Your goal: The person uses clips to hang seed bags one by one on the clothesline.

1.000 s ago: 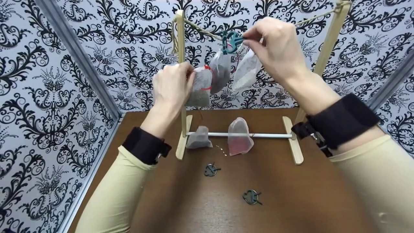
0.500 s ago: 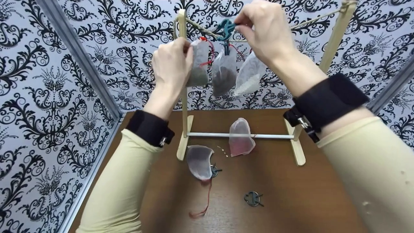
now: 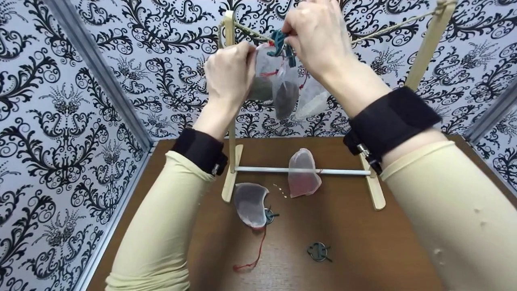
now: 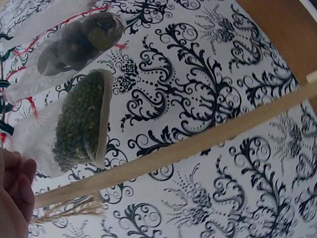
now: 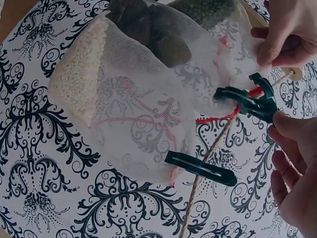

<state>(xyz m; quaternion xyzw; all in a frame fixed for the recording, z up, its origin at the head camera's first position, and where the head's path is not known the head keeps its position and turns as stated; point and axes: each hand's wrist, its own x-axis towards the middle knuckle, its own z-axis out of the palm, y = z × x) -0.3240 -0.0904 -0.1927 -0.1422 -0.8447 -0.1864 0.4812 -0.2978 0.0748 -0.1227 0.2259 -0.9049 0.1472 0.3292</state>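
My left hand pinches the top corner of a sheer mesh bag filled with green dried bits, lifted beside the rope. Red drawstring shows near its top. My right hand pinches the handle end of a dark green clip, its jaws at the rope and the bag's top edge; whether they bite the mesh I cannot tell. Beside it another bag with dark roundish lumps hangs from its own clip. Farther right hangs a bag of white grains, clipped to the rope.
Wooden posts carry the rope, with a white crossbar low between them. On the brown table lie a bag with reddish contents, a dark mesh bag with red cord, and loose clips. Patterned walls enclose it.
My left hand has raised the green-filled bag up and right towards the clip. My right hand has moved up and left with the clip. The dark bag on the table has toppled forward.
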